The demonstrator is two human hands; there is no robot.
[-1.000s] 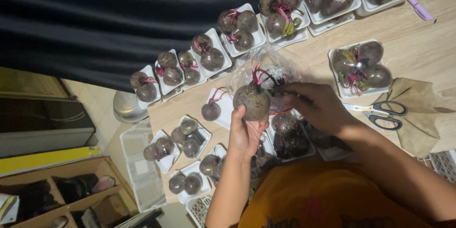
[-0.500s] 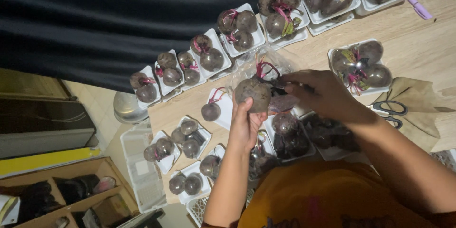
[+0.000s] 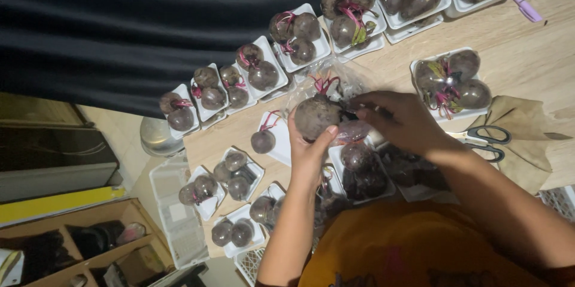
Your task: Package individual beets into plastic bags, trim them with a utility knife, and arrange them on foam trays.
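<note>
My left hand (image 3: 308, 150) grips a large dark beetroot (image 3: 315, 116) with pink stems, held above the wooden table (image 3: 527, 53). My right hand (image 3: 402, 120) reaches in from the right and pinches clear plastic wrap (image 3: 347, 80) at the beetroot's side. A second, shinier beetroot (image 3: 352, 132) sits just under my right fingers. Below the hands a white foam tray (image 3: 363, 167) holds dark wrapped beetroots.
Several white foam trays of beetroots (image 3: 297, 35) line the table's far edge and lower left. Scissors (image 3: 486, 142) lie on a brown cloth (image 3: 527, 143) at the right. A lone beetroot (image 3: 263, 141) rests on a tray. A black curtain (image 3: 150, 17) hangs behind.
The beetroot and both hands have shifted slightly toward the table's far edge; my right hand has slid left onto the wrap at the beetroot's side.
</note>
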